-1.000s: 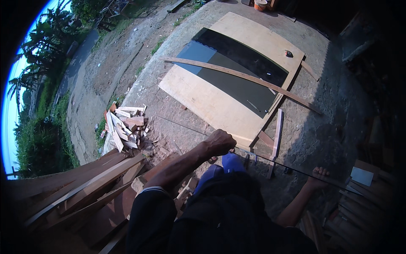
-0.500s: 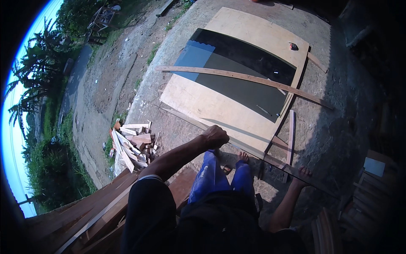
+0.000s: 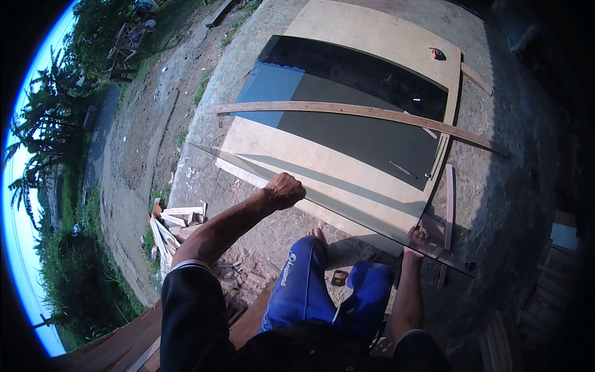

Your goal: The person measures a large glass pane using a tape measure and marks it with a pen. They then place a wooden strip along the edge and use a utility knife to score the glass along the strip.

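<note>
Long, thin, see-through sheet with a dark edge is what we carry in the head view; we see it nearly edge-on, slanting from upper left to lower right in front of our knees. Our left grip, a bare hand, is closed in a fist over the sheet's edge, left of its middle. Our right grip, also bare, has its fingers curled around the sheet toward its right end, which juts out over the concrete ground. We cannot tell whether the sheet touches the broad, pale, flat wooden board lying beyond it.

On that board we see a large, dark, glossy rectangular pane, bluish toward its left end. One long, narrow, brown wooden strip crosses above both and reaches past the board on the right. Near the board's far right corner sits a small red-and-black object, and a thin, light-coloured stick lies on the pane. Just beside the board's right edge rests a shorter wooden strip. To our left is a heap of pale wooden offcuts; below our arms show our blue trousers.
</note>
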{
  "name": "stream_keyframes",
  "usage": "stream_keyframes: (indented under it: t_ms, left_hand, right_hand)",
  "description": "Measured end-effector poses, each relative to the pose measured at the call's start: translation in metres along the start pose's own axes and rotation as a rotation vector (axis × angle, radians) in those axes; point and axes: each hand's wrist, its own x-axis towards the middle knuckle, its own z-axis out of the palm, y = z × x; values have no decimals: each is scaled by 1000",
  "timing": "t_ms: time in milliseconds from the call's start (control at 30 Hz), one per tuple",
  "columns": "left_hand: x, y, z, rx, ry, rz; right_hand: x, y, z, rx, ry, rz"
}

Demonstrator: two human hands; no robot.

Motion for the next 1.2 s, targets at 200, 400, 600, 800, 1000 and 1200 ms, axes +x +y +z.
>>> stream_keyframes:
  t_ms: [200, 400, 600, 800, 1000, 1200]
  left_hand:
    - [33, -33, 61, -8, 27, 105]
    - [67, -9, 74, 77, -198, 85]
    - [106, 17, 93, 140, -278, 130]
    - [133, 34, 116, 168, -307, 194]
    - [135, 51, 132, 227, -314, 197]
    - [123, 56, 146, 217, -247, 142]
  right_hand:
    - [8, 58, -80, 26, 127, -7]
    - [12, 74, -137, -54, 25, -141]
    - [-12, 57, -174, 95, 289, -121]
    - [-64, 11, -168, -471, 1084, -55]
    - [-87, -57, -158, -1199, 1137, -527]
    - [-62, -109, -169, -1394, 550, -611]
